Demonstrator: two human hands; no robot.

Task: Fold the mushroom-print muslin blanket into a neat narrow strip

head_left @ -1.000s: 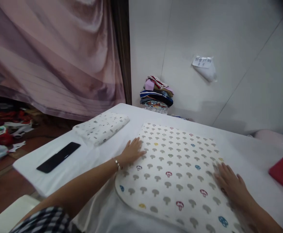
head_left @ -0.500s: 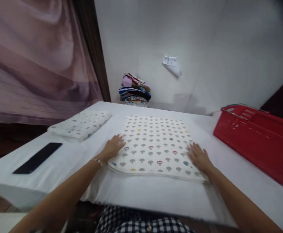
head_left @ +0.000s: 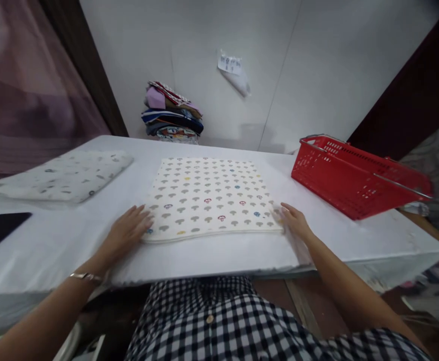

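A folded white cloth (head_left: pixel 211 200) with a mushroom print lies flat before me on the white-covered table (head_left: pixel 211 258). My left hand (head_left: pixel 129 228) rests at its near left corner, fingers stretched out and fingertips on the edge. At the near right corner, my right hand (head_left: pixel 294 220) touches the opposite edge, its fingers also extended. Neither hand grips the cloth. Another folded white cloth (head_left: pixel 63 175), printed with small grey shapes, lies on the table to the left.
A red plastic basket (head_left: pixel 354 175) with metal handles stands at the right. A black flat slab (head_left: pixel 1 228), perhaps a phone, lies at the left edge of view. Behind the table is a stack of folded fabrics (head_left: pixel 172 113) against the wall, which bears a paper note (head_left: pixel 230 65).
My view has turned to the right and down, bringing more of the basket and my checked clothing into sight. My hands stay at the cloth's sides, the left slightly nearer its front corner.
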